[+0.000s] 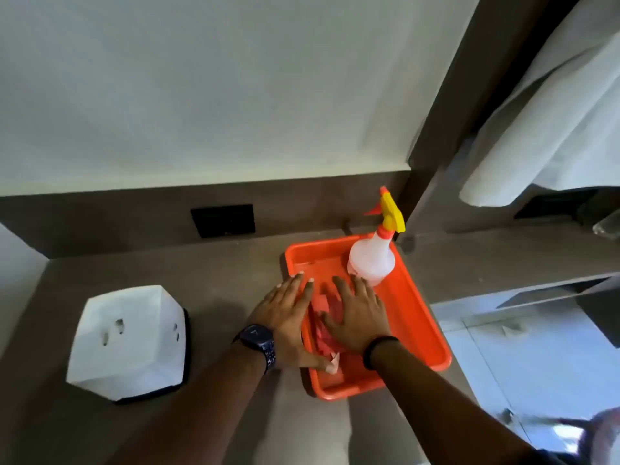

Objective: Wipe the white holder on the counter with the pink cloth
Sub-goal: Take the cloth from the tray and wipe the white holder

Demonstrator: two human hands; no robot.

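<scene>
In the orange tray (416, 317), both hands press the pink cloth (327, 325).
Left hand (285, 317) and right hand (359, 313) lie flat, fingers spread, seemingly gathering it; the white holder (129, 340) waits untouched, left.

both hands (322, 313) cover most of the pink cloth (323, 333); perhaps folded, its shape is unclear.

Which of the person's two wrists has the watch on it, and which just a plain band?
The left hand wears the dark blue watch, with a square face. The right hand has only a thin black band. Both hands rest flat on the pink cloth.
</scene>
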